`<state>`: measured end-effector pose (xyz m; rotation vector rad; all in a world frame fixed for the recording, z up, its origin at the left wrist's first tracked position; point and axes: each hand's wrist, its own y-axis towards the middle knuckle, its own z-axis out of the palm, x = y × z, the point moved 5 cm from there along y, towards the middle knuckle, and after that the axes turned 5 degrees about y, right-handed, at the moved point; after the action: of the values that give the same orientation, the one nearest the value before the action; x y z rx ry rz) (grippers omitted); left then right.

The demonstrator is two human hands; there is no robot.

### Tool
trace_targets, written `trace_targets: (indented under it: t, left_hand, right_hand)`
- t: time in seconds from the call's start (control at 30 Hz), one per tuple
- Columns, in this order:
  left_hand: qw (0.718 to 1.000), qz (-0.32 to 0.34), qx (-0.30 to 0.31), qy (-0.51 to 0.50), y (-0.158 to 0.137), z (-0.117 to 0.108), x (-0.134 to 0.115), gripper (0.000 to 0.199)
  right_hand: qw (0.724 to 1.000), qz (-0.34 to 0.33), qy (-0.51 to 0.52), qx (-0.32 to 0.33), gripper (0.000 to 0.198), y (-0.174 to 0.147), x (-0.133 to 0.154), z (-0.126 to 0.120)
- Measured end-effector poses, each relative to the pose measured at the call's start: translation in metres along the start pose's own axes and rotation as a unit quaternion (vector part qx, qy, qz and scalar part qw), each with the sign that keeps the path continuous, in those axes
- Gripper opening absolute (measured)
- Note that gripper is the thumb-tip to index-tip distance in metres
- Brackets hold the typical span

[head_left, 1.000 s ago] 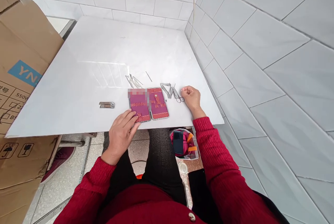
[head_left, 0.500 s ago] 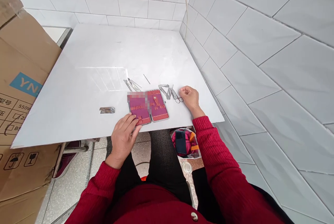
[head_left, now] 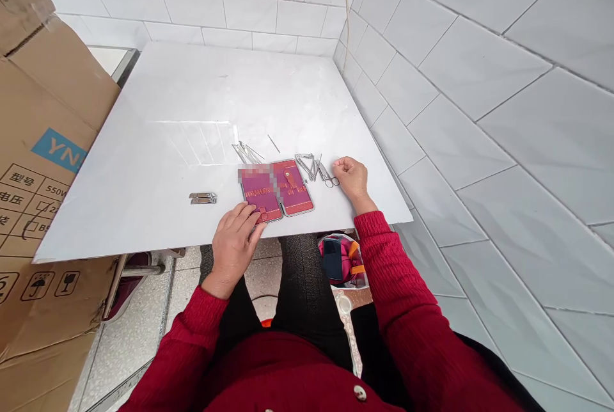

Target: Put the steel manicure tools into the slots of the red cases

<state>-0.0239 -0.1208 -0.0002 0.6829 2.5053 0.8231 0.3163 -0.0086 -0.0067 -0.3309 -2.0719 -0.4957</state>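
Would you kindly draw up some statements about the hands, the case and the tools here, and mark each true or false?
1. The left hand rests on the open case. True.
2. The scissors lie to the left of the case. False: the scissors lie to its right, close to the right hand.
3. Nail clippers lie to the left of the case. True.
4. The right hand is spread flat. False: its fingers are curled in.
5. Both sleeves are red. True.
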Motion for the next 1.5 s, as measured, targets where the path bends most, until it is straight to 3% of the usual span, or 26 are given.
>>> trace_targets:
  t: [0.33, 0.5, 0.57, 0.63, 0.73, 0.83, 1.0, 1.5]
  left_hand:
    - [0.997, 0.015, -0.018, -0.076, -0.008, -0.005, 0.008, 0.020]
    - [0.994, 0.028, -0.014, -0.106, -0.011, -0.010, 0.013, 0.020]
    - [0.993, 0.030, -0.015, -0.115, -0.013, -0.011, 0.015, 0.019]
    - [0.992, 0.032, -0.016, -0.124, -0.014, -0.012, 0.016, 0.019]
    - [0.991, 0.034, -0.019, -0.129, -0.016, -0.014, 0.016, 0.020]
    - [0.991, 0.033, -0.023, -0.127, -0.017, -0.015, 0.014, 0.019]
    - [0.992, 0.029, -0.018, -0.122, -0.017, -0.015, 0.014, 0.023]
    - [0.993, 0.022, -0.014, -0.113, -0.017, -0.017, 0.013, 0.023]
  right_hand:
    - [1.000, -0.005, 0.022, -0.008, 0.016, 0.000, -0.003, 0.000]
    - [0.997, -0.065, 0.012, -0.035, 0.021, -0.009, 0.015, 0.004]
    - [0.992, -0.123, -0.013, 0.001, 0.024, -0.016, 0.036, 0.019]
    - [0.975, -0.205, -0.043, 0.077, 0.028, -0.024, 0.066, 0.044]
    - [0.929, -0.311, -0.079, 0.187, 0.033, -0.037, 0.109, 0.087]
    - [0.882, -0.365, -0.119, 0.272, 0.037, -0.049, 0.133, 0.123]
    - [0.864, -0.382, -0.160, 0.287, 0.044, -0.061, 0.134, 0.144]
    - [0.886, -0.358, -0.151, 0.251, 0.050, -0.057, 0.131, 0.154]
